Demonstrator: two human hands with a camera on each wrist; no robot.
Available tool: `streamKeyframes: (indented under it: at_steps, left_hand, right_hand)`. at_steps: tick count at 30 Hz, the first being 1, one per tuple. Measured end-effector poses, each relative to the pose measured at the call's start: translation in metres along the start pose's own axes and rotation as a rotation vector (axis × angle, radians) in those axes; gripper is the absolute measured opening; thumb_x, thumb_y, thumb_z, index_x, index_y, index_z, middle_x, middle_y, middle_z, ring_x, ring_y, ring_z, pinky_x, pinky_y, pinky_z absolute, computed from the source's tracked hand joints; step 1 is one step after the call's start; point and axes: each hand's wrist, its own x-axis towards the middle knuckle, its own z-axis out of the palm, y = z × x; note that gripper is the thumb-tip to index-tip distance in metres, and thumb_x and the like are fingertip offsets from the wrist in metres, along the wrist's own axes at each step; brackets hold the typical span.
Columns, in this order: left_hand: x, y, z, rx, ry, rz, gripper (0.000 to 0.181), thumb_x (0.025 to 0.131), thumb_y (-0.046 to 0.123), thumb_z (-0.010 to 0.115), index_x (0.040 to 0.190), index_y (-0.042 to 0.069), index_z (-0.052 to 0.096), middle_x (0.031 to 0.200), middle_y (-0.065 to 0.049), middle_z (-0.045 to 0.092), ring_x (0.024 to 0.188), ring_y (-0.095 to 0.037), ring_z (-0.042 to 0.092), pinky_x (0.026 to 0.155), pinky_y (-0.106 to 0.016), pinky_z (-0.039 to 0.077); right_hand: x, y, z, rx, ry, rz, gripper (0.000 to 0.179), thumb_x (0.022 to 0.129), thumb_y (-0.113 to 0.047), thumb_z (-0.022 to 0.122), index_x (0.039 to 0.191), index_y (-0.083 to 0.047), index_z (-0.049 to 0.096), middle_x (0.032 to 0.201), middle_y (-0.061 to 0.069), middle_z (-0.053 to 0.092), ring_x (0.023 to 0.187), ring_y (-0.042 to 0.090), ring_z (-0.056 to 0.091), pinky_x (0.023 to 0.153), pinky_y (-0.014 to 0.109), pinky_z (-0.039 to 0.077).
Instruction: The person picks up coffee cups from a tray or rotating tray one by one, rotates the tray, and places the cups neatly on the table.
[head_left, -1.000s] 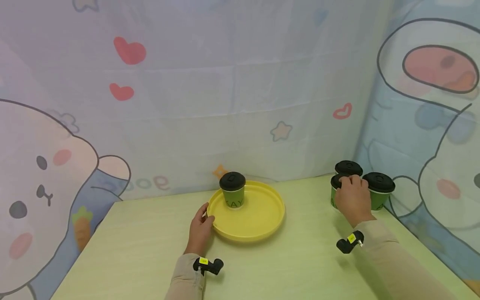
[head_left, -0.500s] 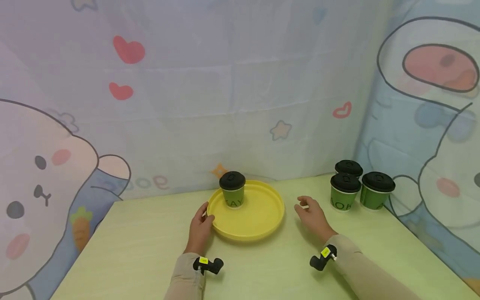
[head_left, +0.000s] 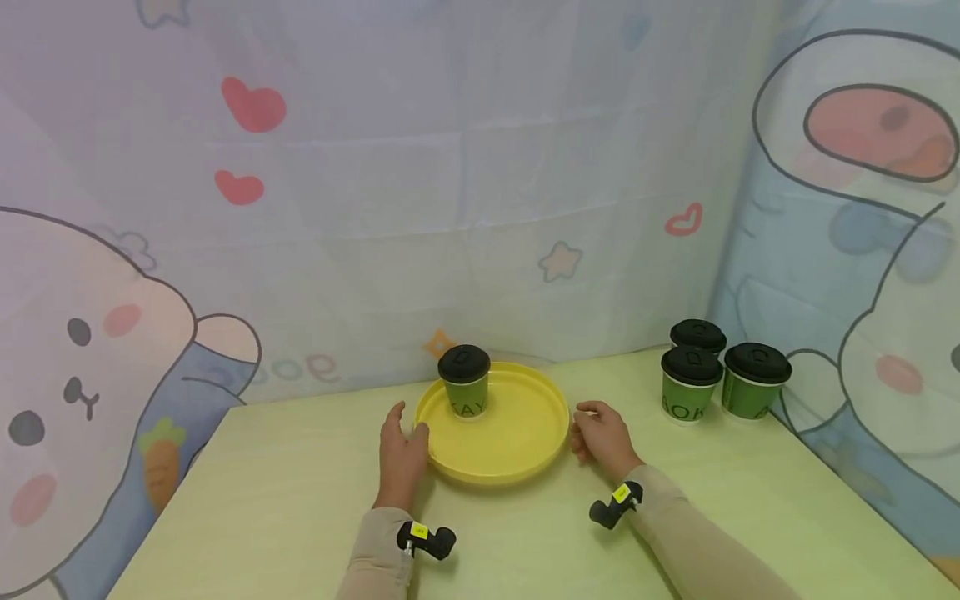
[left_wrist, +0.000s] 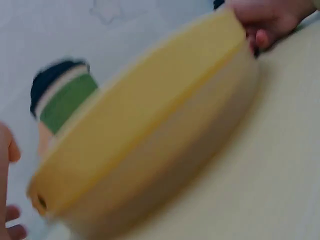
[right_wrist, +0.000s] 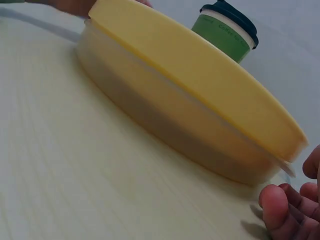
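Observation:
A round yellow tray (head_left: 517,437) lies on the table, with a green paper coffee cup (head_left: 467,393) under a black lid standing upright toward its back left. My left hand (head_left: 402,462) is beside the tray's left rim, fingers extended and thumb apart; a small gap to the rim shows in the left wrist view. At the right rim is my right hand (head_left: 606,439), fingers loosely bent and holding nothing. The right wrist view has its fingertips (right_wrist: 275,207) just off the tray's edge (right_wrist: 200,75).
Three more lidded green coffee cups stand together at the table's back right: a front one (head_left: 688,387), a right one (head_left: 753,383) and a partly hidden rear one (head_left: 697,333). A printed cloth (head_left: 360,250) hangs behind the pale table (head_left: 300,483).
My right hand has left the front cup of the group and moved left to the tray's right rim. The left hand's fingers have straightened and come away from the left rim.

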Motion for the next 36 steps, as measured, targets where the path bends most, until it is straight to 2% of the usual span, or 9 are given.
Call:
streamKeyframes:
  at_steps: [2, 5, 8, 10, 12, 15, 19, 26, 36]
  left_hand:
    - [-0.006, 0.016, 0.004, 0.045, 0.119, 0.086, 0.054, 0.097, 0.015, 0.05, 0.149, 0.004, 0.042, 0.148, -0.022, 0.04, 0.136, -0.041, 0.037, 0.108, -0.058, 0.036]
    - [-0.018, 0.043, 0.017, 0.103, 0.263, 0.311, 0.036, 0.092, 0.009, 0.054, 0.126, -0.001, 0.055, 0.122, -0.02, 0.052, 0.113, -0.039, 0.047, 0.092, -0.052, 0.041]
    - [-0.033, 0.068, 0.036, 0.201, 0.244, 0.561, 0.015, 0.088, 0.005, 0.058, 0.102, 0.001, 0.058, 0.097, -0.014, 0.055, 0.09, -0.032, 0.05, 0.078, -0.046, 0.043]
    - [-0.041, 0.078, 0.05, 0.294, 0.135, 0.646, 0.008, 0.088, 0.009, 0.06, 0.095, 0.006, 0.059, 0.09, -0.008, 0.056, 0.083, -0.027, 0.051, 0.075, -0.041, 0.045]
    - [-0.049, 0.085, 0.064, 0.394, -0.026, 0.642, 0.01, 0.09, 0.016, 0.061, 0.098, 0.01, 0.062, 0.09, -0.004, 0.059, 0.082, -0.023, 0.055, 0.073, -0.038, 0.048]
    - [-0.057, 0.089, 0.081, 0.567, -0.243, 0.54, 0.023, 0.093, 0.029, 0.061, 0.108, 0.013, 0.067, 0.1, -0.002, 0.062, 0.089, -0.021, 0.059, 0.075, -0.036, 0.05]
    - [-0.061, 0.088, 0.096, 0.711, -0.394, 0.445, 0.036, 0.093, 0.041, 0.065, 0.118, 0.015, 0.069, 0.105, -0.004, 0.064, 0.092, -0.023, 0.062, 0.075, -0.037, 0.053]
    - [-0.064, 0.083, 0.107, 0.794, -0.479, 0.438, 0.028, 0.095, 0.039, 0.067, 0.112, 0.017, 0.075, 0.094, 0.002, 0.07, 0.084, -0.015, 0.066, 0.069, -0.033, 0.053]
    - [-0.066, 0.085, 0.105, 0.817, -0.469, 0.488, 0.014, 0.092, 0.029, 0.073, 0.102, 0.02, 0.078, 0.084, 0.008, 0.069, 0.074, -0.011, 0.061, 0.062, -0.031, 0.05]
  right_hand:
    - [0.001, 0.0, 0.0, -0.027, 0.003, 0.021, 0.033, 0.102, -0.02, 0.051, 0.127, 0.001, 0.059, 0.075, 0.01, 0.066, 0.054, 0.017, 0.059, 0.048, 0.029, 0.051]
    - [0.001, 0.0, 0.0, -0.085, 0.008, 0.033, 0.032, 0.101, -0.022, 0.051, 0.119, 0.003, 0.063, 0.072, 0.01, 0.066, 0.053, 0.017, 0.06, 0.048, 0.029, 0.052]
    - [0.001, 0.002, 0.0, -0.105, 0.018, 0.034, 0.029, 0.101, -0.02, 0.052, 0.113, 0.003, 0.065, 0.071, 0.011, 0.066, 0.052, 0.018, 0.06, 0.049, 0.03, 0.053]
    - [0.0, 0.002, -0.001, -0.108, 0.026, 0.026, 0.027, 0.1, -0.019, 0.053, 0.11, 0.003, 0.067, 0.071, 0.011, 0.066, 0.052, 0.018, 0.061, 0.048, 0.03, 0.053]
    - [0.001, 0.003, -0.001, -0.109, 0.029, 0.015, 0.026, 0.1, -0.018, 0.054, 0.108, 0.003, 0.067, 0.072, 0.011, 0.066, 0.053, 0.018, 0.061, 0.049, 0.031, 0.053]
    - [0.002, 0.003, 0.0, -0.109, 0.03, 0.009, 0.025, 0.099, -0.017, 0.055, 0.106, 0.003, 0.069, 0.071, 0.01, 0.066, 0.054, 0.017, 0.062, 0.049, 0.031, 0.054]
    - [0.003, 0.003, 0.002, -0.107, 0.025, 0.003, 0.025, 0.096, -0.014, 0.055, 0.104, 0.005, 0.07, 0.069, 0.01, 0.067, 0.053, 0.017, 0.062, 0.048, 0.03, 0.053]
    - [0.003, 0.003, 0.007, -0.134, 0.02, -0.003, 0.023, 0.094, -0.011, 0.053, 0.095, 0.004, 0.071, 0.065, 0.009, 0.066, 0.05, 0.017, 0.06, 0.047, 0.029, 0.053]
    - [0.003, 0.002, 0.004, -0.152, 0.02, -0.015, 0.023, 0.093, -0.013, 0.053, 0.091, 0.001, 0.071, 0.064, 0.009, 0.066, 0.049, 0.018, 0.06, 0.048, 0.03, 0.053]
